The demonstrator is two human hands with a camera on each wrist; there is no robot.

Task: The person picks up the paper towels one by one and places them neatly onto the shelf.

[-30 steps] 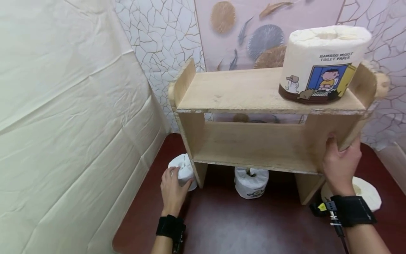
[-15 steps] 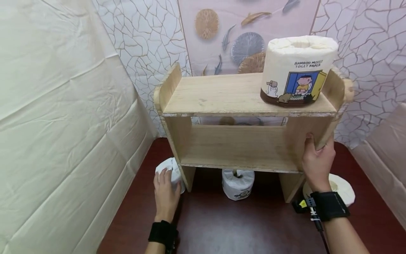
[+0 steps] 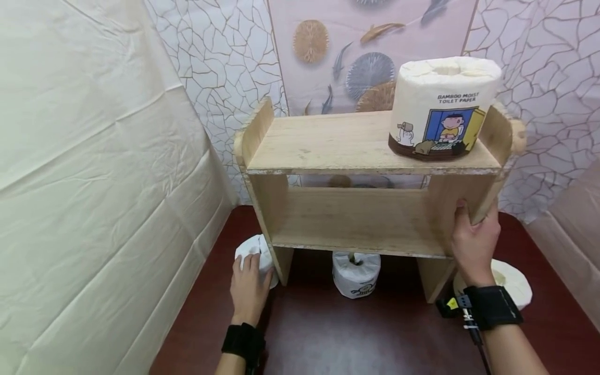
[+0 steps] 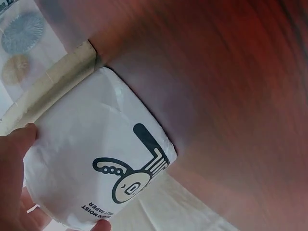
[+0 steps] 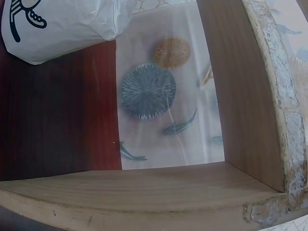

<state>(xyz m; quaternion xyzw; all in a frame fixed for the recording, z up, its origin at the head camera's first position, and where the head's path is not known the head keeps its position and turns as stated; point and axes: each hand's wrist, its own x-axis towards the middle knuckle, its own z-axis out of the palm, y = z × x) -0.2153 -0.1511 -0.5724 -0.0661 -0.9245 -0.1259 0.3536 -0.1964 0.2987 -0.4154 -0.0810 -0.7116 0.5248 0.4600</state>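
My left hand (image 3: 248,294) holds a white wrapped toilet paper roll (image 3: 247,247) on the table, beside the left leg of a wooden shelf (image 3: 351,216). In the left wrist view, thumb and fingers lie round this roll (image 4: 96,139), whose printed side faces the camera. My right hand (image 3: 475,247) grips the shelf's right side panel, thumb on the inner face; its other fingers are mostly hidden. The right wrist view shows the shelf's boards (image 5: 144,192) but no hand. A larger cream toilet paper roll (image 3: 442,107) stands upright on the top board, at the right.
Another white toilet paper roll (image 3: 356,276) stands under the lower board. A cream roll (image 3: 515,284) sits right of the shelf, partly behind my right wrist. The dark red table (image 3: 323,333) meets a cream cloth wall (image 3: 117,182) on the left and a patterned wall (image 3: 225,57) behind.
The head view has turned, so the whole scene first slid left, then slightly back right. Both hands keep their places on the roll and the shelf.
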